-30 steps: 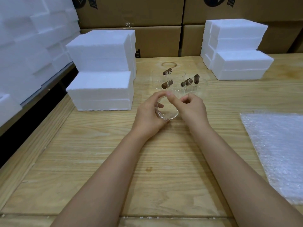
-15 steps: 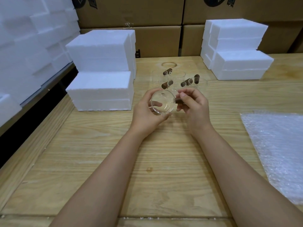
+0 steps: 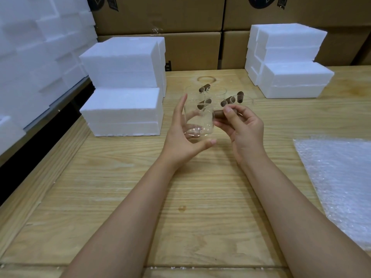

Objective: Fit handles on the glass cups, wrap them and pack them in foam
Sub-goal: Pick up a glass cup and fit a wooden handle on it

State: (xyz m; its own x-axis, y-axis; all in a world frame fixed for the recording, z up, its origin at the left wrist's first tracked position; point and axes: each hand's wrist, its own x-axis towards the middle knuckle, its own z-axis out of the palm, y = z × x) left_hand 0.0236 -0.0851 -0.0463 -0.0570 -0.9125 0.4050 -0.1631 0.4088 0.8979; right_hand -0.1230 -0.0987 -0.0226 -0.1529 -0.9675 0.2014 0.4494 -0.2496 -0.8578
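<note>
Glass is the worry here; the glass cup hangs upright above the table, clear of the wood, and the only firm hold on it looks to be through the brown handle jutting from its right side. The right hand pinches that handle between thumb and curled fingers; the left hand is spread loose about the cup's left side, fingers straight, thumb out under the base, cradling rather than clasping; whether every finger touches the glass I cannot tell.

If the handle is not yet fully seated, I'd guess the cup could slide off it and drop onto the wood; the slack left hand might be too late to catch it. A hard twist at the handle could also strain the glass where the two join; and the other cups, already carrying handles, stand just behind, near enough for a careless swing to knock them.

The table is pale planking with a small dark stain near its middle; foam blocks are stacked at the left and again at the far right; a sheet of bubble wrap lies flat on the right; cardboard boxes line the back.
</note>
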